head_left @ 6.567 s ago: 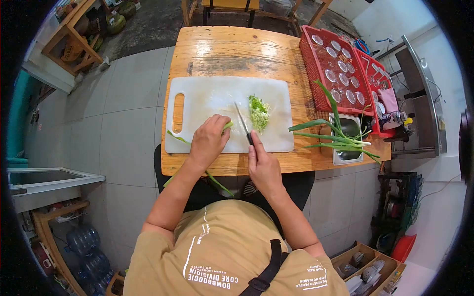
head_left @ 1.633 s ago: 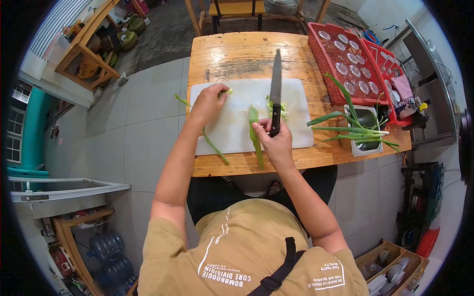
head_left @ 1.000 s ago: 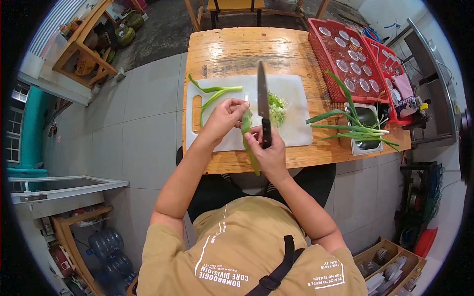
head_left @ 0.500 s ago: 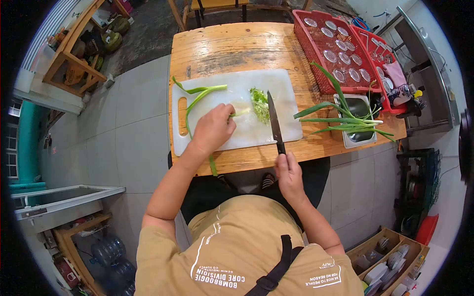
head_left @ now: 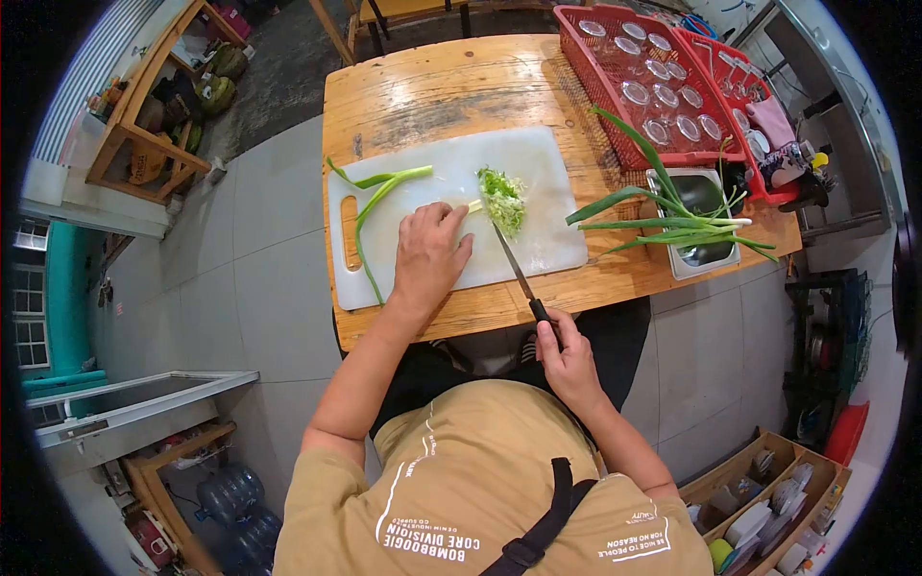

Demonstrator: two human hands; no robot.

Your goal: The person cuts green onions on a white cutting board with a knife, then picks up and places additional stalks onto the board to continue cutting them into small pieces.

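Note:
My right hand [head_left: 570, 360] grips the black handle of a kitchen knife [head_left: 514, 259]. Its blade slants up and left over the white cutting board [head_left: 538, 254], with the tip by the lower left of a pile of chopped spring onion [head_left: 503, 200]. On the board, my left hand [head_left: 430, 252] has its fingers bent over a spring onion stalk [head_left: 473, 205]. Only the stalk's pale end shows past the index finger; the rest is hidden under the hand. Left of it, another spring onion [head_left: 370, 213] curves down across the board beside the handle slot.
Several whole spring onions [head_left: 687, 230] lie across a steel container [head_left: 680, 264] at the wooden table's [head_left: 423, 82] right end. Behind it stands a red crate [head_left: 615, 130] of upturned glasses, with a second red basket [head_left: 706, 48] beside it.
The knife has swung from the pile's right side to its lower left, and the chopped pile looks wider. My left hand's fingers have flattened somewhat. The whole view has shifted slightly.

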